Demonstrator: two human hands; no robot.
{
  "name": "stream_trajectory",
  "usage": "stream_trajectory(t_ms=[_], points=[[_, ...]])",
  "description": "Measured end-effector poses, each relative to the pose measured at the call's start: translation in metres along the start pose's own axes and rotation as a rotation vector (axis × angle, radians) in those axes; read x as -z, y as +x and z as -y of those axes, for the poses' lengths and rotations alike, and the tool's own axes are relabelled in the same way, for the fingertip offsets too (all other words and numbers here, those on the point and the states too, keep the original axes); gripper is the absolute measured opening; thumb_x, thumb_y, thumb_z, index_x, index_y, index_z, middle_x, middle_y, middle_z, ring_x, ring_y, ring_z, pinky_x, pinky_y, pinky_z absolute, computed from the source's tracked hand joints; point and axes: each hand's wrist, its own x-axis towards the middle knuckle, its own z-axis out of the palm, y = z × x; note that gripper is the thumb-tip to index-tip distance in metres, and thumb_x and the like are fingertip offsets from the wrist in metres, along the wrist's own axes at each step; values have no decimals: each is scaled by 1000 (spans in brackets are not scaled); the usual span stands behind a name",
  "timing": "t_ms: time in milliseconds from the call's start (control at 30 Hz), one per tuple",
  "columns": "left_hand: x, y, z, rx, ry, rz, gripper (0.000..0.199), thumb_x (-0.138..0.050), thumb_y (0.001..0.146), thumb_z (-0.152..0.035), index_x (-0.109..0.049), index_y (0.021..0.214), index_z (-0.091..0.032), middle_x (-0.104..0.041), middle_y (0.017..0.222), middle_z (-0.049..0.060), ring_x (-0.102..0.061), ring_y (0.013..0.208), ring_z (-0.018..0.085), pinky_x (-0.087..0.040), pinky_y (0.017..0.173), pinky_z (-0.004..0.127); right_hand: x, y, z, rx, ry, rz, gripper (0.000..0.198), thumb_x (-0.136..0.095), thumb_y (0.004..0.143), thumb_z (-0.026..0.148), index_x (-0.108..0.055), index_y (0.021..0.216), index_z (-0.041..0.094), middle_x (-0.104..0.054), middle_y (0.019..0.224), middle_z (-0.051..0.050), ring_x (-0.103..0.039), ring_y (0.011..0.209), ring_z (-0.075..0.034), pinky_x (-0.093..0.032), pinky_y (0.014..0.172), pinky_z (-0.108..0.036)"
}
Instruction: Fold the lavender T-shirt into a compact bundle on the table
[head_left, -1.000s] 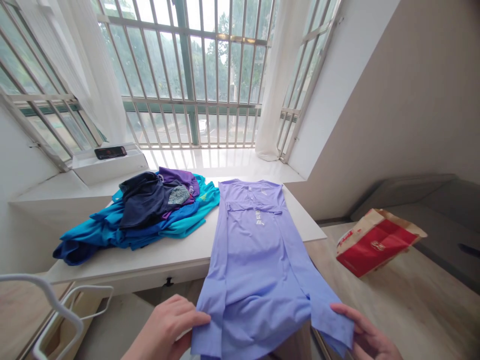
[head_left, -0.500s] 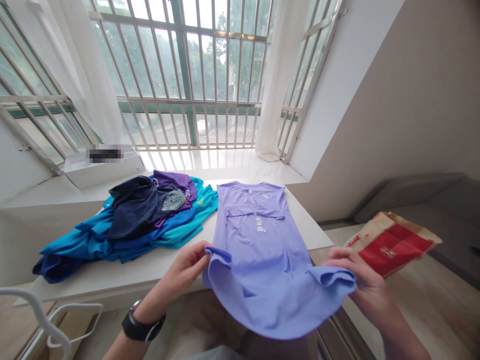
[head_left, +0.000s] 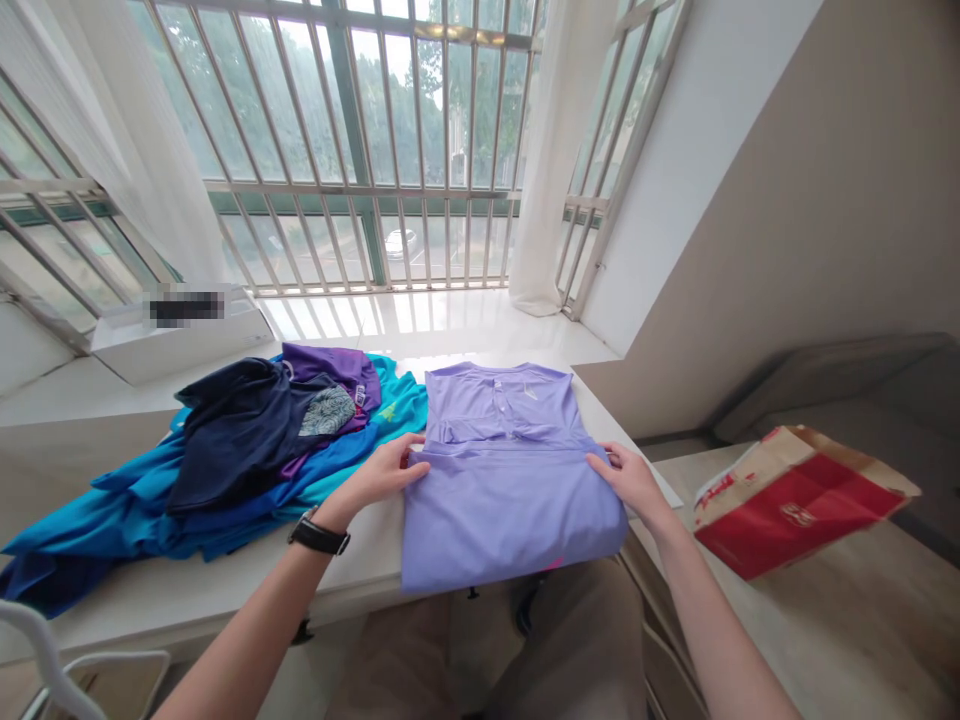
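A lavender shirt (head_left: pixel 510 515) lies on the white table in front of me, its lower part folded up over the chest. The collar end points toward the window, and a small light logo shows near its top right. My left hand (head_left: pixel 394 470) pinches the folded hem at the left edge, thumb on top. On the opposite edge my right hand (head_left: pixel 626 478) grips the other end of the same hem, thumb over the cloth. Most of the fingers of both hands are hidden beneath the fabric. A little pink print peeks out at the near fold.
Left of the shirt is a heap of blue and purple clothes (head_left: pixel 330 480) with dark navy shorts (head_left: pixel 240 430) on top. A white box (head_left: pixel 180 345) sits on the sill behind. A red and tan paper bag (head_left: pixel 802 505) stands at the right. Barred windows (head_left: pixel 375 190) rise ahead.
Both hands have carried the shirt's hem away from me and laid it over the chest, covering the printed characters. The view has shifted slightly to the right.
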Motion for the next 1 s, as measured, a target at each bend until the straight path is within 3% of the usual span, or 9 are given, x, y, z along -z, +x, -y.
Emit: stream_trajectory(t_ms=[100,233,367,500,667,833,1000], points=[[11,2,-11,-26,96,212,60,-83,67,-36,-67,122,-18,-72,101,9,-65,77,22,-50,73,31,-2,-1,-6,-8,-10,-69,50,-78,61,52,-70,99,20,-76,89,-9,-71,92,-30,-55,85,-41],[22,6,-18,2,140,360,64,-80,70,-41,-64,128,-20,-67,113,11,-61,72,17,-50,72,29,-6,-5,-8,78,-72,-162,52,-74,68,56,-69,105,19,-73,101,-12,-69,93,-26,-55,85,-38],[29,21,-28,6,254,504,54,-78,71,-44,-67,117,-19,-66,107,9,-59,78,18,-48,73,27,-9,-9,-8,144,-186,-197,48,-65,76,56,-67,106,19,-73,104,-12,-69,87,-25,-56,83,-40],[33,43,-29,14,390,659,44,-76,72,-47,-67,104,-18,-65,92,4,-59,81,20,-46,72,26,-10,-10,-7,142,-239,-180,44,-64,74,56,-68,101,21,-74,99,-11,-69,86,-27,-55,83,-43],[34,56,-8,27,285,699,47,-74,72,-54,-64,97,-16,-59,71,-2,-54,67,15,-41,60,24,-8,-9,-8,120,-155,-159,44,-68,72,57,-68,98,21,-74,98,-11,-69,87,-28,-56,83,-42],[38,52,8,7,223,734,43,-75,74,-52,-67,94,-15,-61,73,0,-54,66,14,-40,59,23,-8,-6,-7,89,-125,-150,48,-71,70,60,-68,97,20,-74,98,-12,-69,90,-28,-55,86,-42],[39,48,9,-8,254,674,39,-77,72,-49,-70,90,-15,-65,75,2,-59,69,16,-43,60,23,-4,-7,-5,89,-107,-73,60,-72,73,57,-63,121,22,-70,116,-12,-69,92,-25,-56,81,-37]])
